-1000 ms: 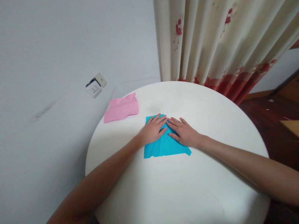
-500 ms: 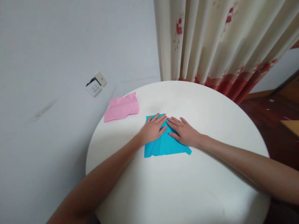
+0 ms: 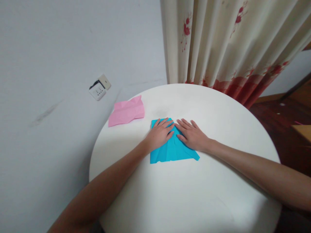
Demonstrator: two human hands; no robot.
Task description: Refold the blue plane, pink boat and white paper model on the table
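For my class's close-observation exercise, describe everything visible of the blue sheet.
The blue sheet looks like thin paper, creased, with a slightly ragged near edge and a corner jutting out at the near right. It lies roughly flat on the white round table, partly hidden beneath the left hand and right hand.

A bright blue sheet [image 3: 171,150] (creased, its near edge uneven) lies spread flat on the round white table [image 3: 189,194].

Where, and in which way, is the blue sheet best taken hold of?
Probably pinch the blue sheet at its near right corner, from the near side: this corner juts out uncovered, while the left hand and right hand cover farther parts.
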